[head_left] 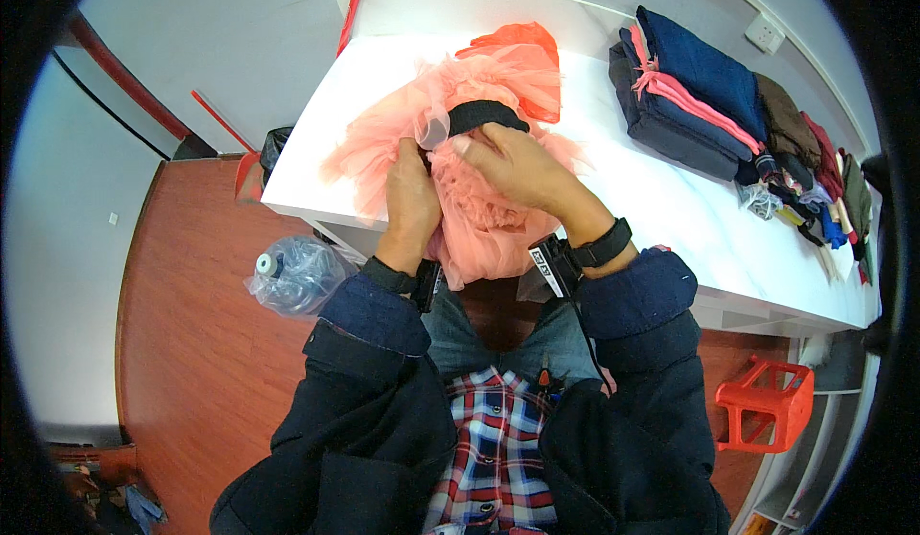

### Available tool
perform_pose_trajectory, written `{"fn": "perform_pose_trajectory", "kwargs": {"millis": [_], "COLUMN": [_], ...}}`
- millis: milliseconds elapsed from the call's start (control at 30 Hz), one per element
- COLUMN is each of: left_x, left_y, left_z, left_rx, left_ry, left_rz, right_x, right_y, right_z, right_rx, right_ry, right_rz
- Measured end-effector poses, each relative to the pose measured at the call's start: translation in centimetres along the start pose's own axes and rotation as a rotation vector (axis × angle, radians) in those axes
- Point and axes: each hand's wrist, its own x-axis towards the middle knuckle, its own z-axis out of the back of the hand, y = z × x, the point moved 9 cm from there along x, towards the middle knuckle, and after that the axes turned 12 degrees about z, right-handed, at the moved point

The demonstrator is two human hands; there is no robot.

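A peach-pink tulle skirt (479,190) lies bunched on the white table, its ruffled front part hanging over the near edge. Its black waistband (489,113) arches across the top of the ruffles. My left hand (414,195) is closed on the band's left end, with the fingertips partly tucked into the tulle. From the right, my right hand (517,166) pinches the band near its middle, thumb over the ruffles. Behind the skirt lies an orange-red piece of thin material (544,61), partly covered by tulle.
Folded dark clothes (700,85) with a pink piece are stacked at the table's (661,238) back right, beside a heap of small garments (815,185). A red stool (765,406) stands at the right. Left of the table, a clear plastic-wrapped bottle (297,276) stands on the floor.
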Motion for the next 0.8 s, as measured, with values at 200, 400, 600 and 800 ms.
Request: {"fn": "perform_pose_trajectory", "kwargs": {"millis": [200,400,600,800], "left_x": [0.2,-1.9,-6.6,-10.4], "left_y": [0.2,-1.2,-1.7,-3.4], "left_z": [-0.5,0.3,1.5,2.6], "left_rx": [0.060,0.041,0.100,0.187], "left_ry": [-0.007,-0.047,0.037,0.149], "left_rz": [-0.031,-0.134,-0.155,-0.227], "right_x": [-0.4,0.1,0.6,2.1], "right_y": [2.4,1.9,3.1,-1.1], "right_z": [-2.3,-4.0,-6.6,-4.8], "right_rx": [-0.406,-0.487,-0.922,-1.045], "right_ry": [-0.032,-0.039,-0.065,0.101], "right_rz": [0.167,0.236,0.549,0.246]}}
